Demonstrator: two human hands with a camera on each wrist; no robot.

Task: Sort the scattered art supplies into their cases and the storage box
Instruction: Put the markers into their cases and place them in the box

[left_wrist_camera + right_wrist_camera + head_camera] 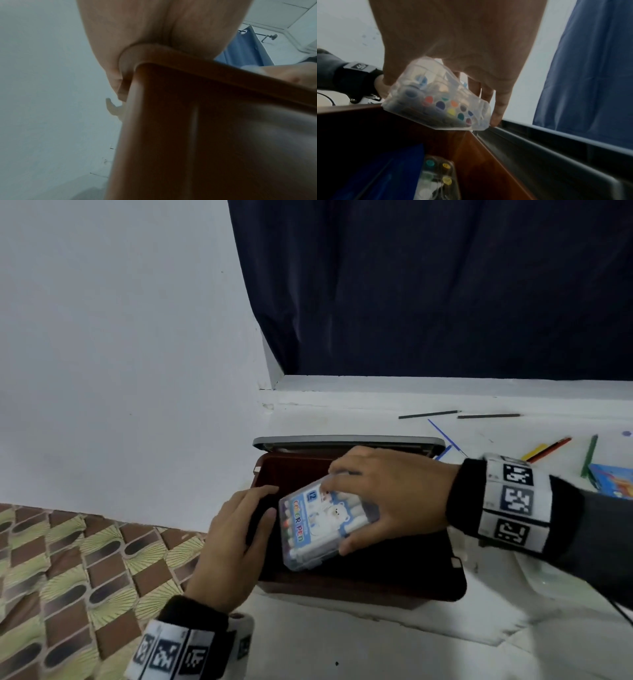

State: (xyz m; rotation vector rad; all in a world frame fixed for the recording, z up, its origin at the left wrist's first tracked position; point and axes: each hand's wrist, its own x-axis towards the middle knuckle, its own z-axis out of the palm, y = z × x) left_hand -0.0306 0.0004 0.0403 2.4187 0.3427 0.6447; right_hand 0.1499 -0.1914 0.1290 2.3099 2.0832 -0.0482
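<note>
A brown storage box [394,577] stands open on the white surface, its grey lid [346,441] tipped back. My right hand [339,511] grips a clear colour pen case [318,529] from above, tilted over the box's opening. The right wrist view shows the pen case [440,105] with its coloured pen ends just above the box wall [479,155]. Inside lie another clear case [438,180] and a blue item [393,169]. My left hand [263,505] holds the box's left rim; its palm presses the corner of the box [188,121].
Loose pencils lie on the white surface at the right: two dark ones [428,414], coloured ones [548,448] and a green one [589,455]. A blue carton [613,481] sits by my right wrist. A patterned cover [68,577] is at the left, a dark curtain [445,285] behind.
</note>
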